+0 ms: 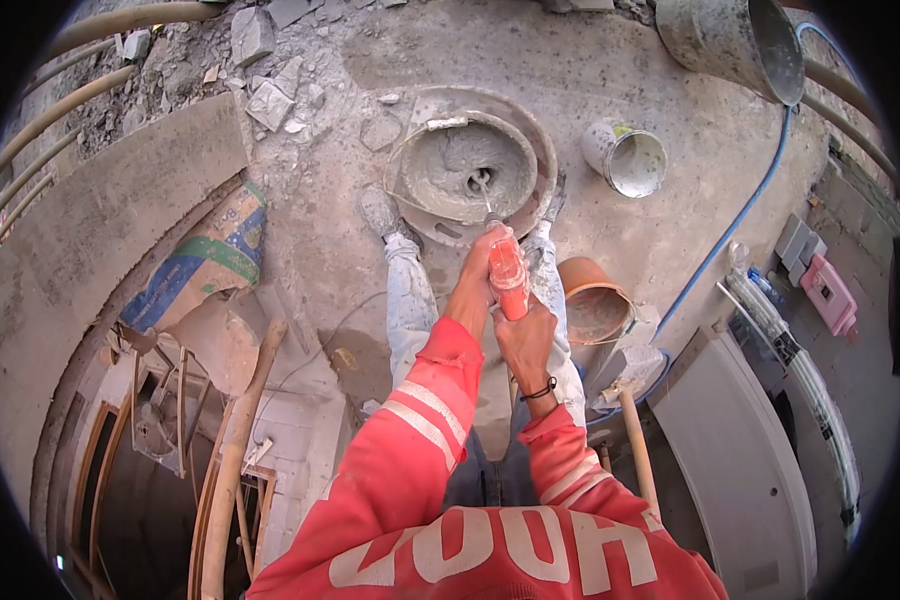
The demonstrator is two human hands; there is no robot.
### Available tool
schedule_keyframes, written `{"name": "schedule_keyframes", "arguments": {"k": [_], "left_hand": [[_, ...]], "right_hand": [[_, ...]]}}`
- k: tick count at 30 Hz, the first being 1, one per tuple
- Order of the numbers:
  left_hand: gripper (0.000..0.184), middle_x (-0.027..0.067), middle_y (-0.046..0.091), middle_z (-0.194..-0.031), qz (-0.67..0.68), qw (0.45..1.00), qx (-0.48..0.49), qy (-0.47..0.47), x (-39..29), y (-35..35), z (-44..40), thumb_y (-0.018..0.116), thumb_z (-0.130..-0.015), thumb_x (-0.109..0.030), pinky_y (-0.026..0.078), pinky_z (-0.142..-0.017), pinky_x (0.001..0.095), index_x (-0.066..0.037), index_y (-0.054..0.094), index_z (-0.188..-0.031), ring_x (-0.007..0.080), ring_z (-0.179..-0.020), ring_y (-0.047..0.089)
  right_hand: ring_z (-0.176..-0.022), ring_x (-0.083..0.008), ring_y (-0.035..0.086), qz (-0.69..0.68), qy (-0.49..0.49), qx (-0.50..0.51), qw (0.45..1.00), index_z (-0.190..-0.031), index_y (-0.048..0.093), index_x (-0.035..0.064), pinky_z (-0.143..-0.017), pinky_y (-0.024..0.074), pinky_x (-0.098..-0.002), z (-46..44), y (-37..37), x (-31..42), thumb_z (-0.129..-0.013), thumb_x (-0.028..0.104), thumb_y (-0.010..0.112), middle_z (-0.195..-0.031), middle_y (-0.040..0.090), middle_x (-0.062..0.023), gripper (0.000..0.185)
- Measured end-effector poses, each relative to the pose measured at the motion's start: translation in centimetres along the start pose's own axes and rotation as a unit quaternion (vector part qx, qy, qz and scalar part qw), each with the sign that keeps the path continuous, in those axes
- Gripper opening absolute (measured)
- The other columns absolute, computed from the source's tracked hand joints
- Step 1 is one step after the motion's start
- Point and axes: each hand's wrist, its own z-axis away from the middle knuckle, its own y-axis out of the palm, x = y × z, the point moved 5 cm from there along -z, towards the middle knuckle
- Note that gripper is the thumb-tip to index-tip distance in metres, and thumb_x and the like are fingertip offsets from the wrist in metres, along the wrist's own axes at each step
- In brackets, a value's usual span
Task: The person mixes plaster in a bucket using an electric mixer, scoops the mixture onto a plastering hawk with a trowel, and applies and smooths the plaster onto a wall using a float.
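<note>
The head camera looks steeply down over the nearby drill (508,272); edges perhaps warped.

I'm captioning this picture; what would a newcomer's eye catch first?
Probably the orange-red drill, held at the centre by the left hand and right hand, its rod in a bucket of grey mix. Then the lettered red top at the bottom, and the blue hose on the right.

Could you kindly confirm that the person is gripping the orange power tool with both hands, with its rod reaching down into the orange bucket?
Not quite: the rod reaches into the tub of wet grey mix, not the orange bucket, as the head view shows. The left hand and right hand do both grip the orange power tool.
</note>
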Motion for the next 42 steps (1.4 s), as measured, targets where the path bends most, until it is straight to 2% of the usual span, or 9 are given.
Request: {"name": "schedule_keyframes", "arguments": {"k": [5,11,17,22,26,28,35,36,42], "left_hand": [[0.021,0.0072,0.057,-0.068,0.015,0.999,-0.047,-0.015,-1.2,-1.0,1.7,0.063,-0.09,-0.03,0.053,-0.051,0.0423,-0.012,0.054,-0.084,0.0266,-0.057,0.059],[0.024,0.0117,0.061,-0.073,0.003,0.999,-0.036,0.017,-2.5,-2.2,0.7,0.063,-0.087,-0.031,0.055,-0.057,0.0433,-0.009,0.056,-0.082,0.0295,-0.063,0.062],[0.022,0.0079,0.057,-0.069,0.027,0.998,-0.055,-0.017,-1.3,-1.2,1.6,0.066,-0.086,-0.029,0.053,-0.052,0.0434,-0.011,0.053,-0.085,0.0277,-0.057,0.06],[0.024,0.0105,0.06,-0.071,0.013,1.0,-0.015,-0.002,-0.8,-1.0,0.0,0.063,-0.088,-0.034,0.055,-0.056,0.0436,-0.012,0.057,-0.08,0.0294,-0.062,0.062],[0.023,0.0073,0.057,-0.072,0.019,1.0,-0.015,0.003,-0.9,0.0,-0.5,0.067,-0.085,-0.03,0.054,-0.054,0.0429,-0.011,0.054,-0.084,0.0264,-0.06,0.061],[0.025,0.0101,0.059,-0.072,0.006,1.0,-0.005,0.015,-1.4,0.6,-1.2,0.064,-0.088,-0.034,0.055,-0.055,0.0436,-0.01,0.057,-0.082,0.0285,-0.062,0.062],[0.03,0.0128,0.061,-0.073,0.019,1.0,0.018,0.003,-4.3,1.6,0.8,0.061,-0.089,-0.037,0.055,-0.055,0.0444,-0.009,0.058,-0.082,0.0299,-0.065,0.063],[0.03,0.0127,0.057,-0.065,0.034,0.999,-0.018,0.001,-4.3,1.8,1.2,0.061,-0.088,-0.038,0.052,-0.047,0.0468,-0.009,0.055,-0.08,0.0293,-0.053,0.059],[0.027,0.0097,0.056,-0.066,0.026,0.999,-0.026,-0.003,-2.6,1.3,0.9,0.061,-0.088,-0.034,0.052,-0.049,0.045,-0.01,0.053,-0.079,0.0284,-0.054,0.059]], "right_hand": [[-0.08,-0.0451,0.068,0.02,0.001,0.024,1.0,-0.096,0.068,-0.0056,-0.069,0.0521,-0.0467,0.2,1.4,0.3,-0.074,0.012,0.068,-0.081,0.068,-0.0287,0.028],[-0.079,-0.0465,0.067,-0.012,-0.001,0.025,1.0,-0.093,0.067,-0.0065,-0.069,0.0518,-0.0481,0.0,2.0,1.3,-0.074,0.013,0.068,-0.079,0.067,-0.0297,0.027],[-0.078,-0.0463,0.067,0.025,-0.005,0.021,0.999,-0.093,0.068,-0.0048,-0.07,0.0517,-0.0485,0.2,0.9,1.9,-0.073,0.012,0.068,-0.078,0.067,-0.0288,0.026],[-0.077,-0.0458,0.067,0.045,0.008,-0.012,0.999,-0.093,0.068,-0.0042,-0.069,0.052,-0.0477,0.1,0.5,0.9,-0.072,0.012,0.068,-0.078,0.067,-0.028,0.026],[-0.076,-0.0473,0.066,0.039,-0.041,-0.044,0.997,-0.09,0.067,-0.0044,-0.067,0.0519,-0.0507,-0.5,0.1,1.1,-0.074,0.015,0.07,-0.076,0.067,-0.0283,0.025],[-0.076,-0.0471,0.066,0.048,-0.054,-0.055,0.996,-0.089,0.067,-0.005,-0.067,0.052,-0.0506,-1.1,-0.5,1.9,-0.074,0.015,0.07,-0.075,0.067,-0.0283,0.026],[-0.075,-0.0462,0.067,0.038,-0.045,0.009,0.998,-0.089,0.066,-0.0053,-0.067,0.0521,-0.0491,-2.4,0.5,3.6,-0.074,0.015,0.069,-0.075,0.067,-0.0278,0.026],[-0.074,-0.046,0.066,0.042,-0.044,0.011,0.998,-0.089,0.067,-0.0056,-0.067,0.0519,-0.0482,-2.1,0.6,3.9,-0.073,0.014,0.068,-0.074,0.066,-0.0277,0.026],[-0.076,-0.0469,0.066,0.045,-0.026,-0.007,0.999,-0.088,0.067,-0.0061,-0.069,0.0512,-0.0487,-1.4,0.1,3.1,-0.073,0.014,0.067,-0.076,0.066,-0.0286,0.025]]}}
